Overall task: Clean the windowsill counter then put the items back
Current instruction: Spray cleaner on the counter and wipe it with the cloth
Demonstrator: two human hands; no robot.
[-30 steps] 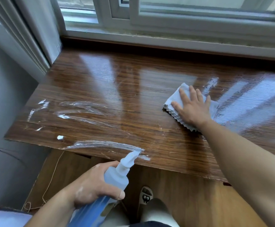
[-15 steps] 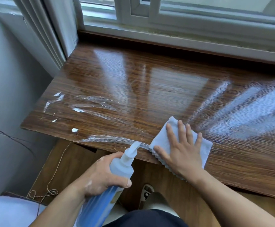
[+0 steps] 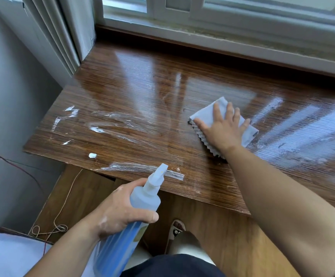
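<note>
Brown, glossy wood-grain laminate forms the table (image 3: 142, 82). Its far edge runs under the window frame (image 3: 222, 37) and its left edge meets the wall.

The bottle (image 3: 144, 198), pale blue plastic with a spray head, hangs just off the near edge with its nozzle aimed over the table. The left hand (image 3: 118, 210) is wrapped round its neck, thumb across the front. It looks rigid and fairly light, perhaps slick if wet, so the narrow neck is the sensible place to hold it.

The cloth (image 3: 204, 115), grey-blue and folded with a zigzag-cut hem, lies flat about midway between the near and far edges, well to the right of the left edge. The right hand (image 3: 222, 130) lies on top of it with fingers straight and spread, pressing down and clasping nothing. The far corner and right end of the cloth stick out past the fingers. I judge it soft, limp and light. It should glide easily on the wet gloss under a flat palm, but would bunch if pushed with fingertips alone. To lift it, pinch a free corner.

White streaks (image 3: 122, 124) smear the table towards the left edge, well apart from the cloth. A longer streak (image 3: 142, 168) runs along the near edge just beyond the nozzle, and a small white blob (image 3: 92, 155) sits near the near-left corner.

Wiping looks to be the step in hand, with the left part not yet done. No items to put back are in view.
</note>
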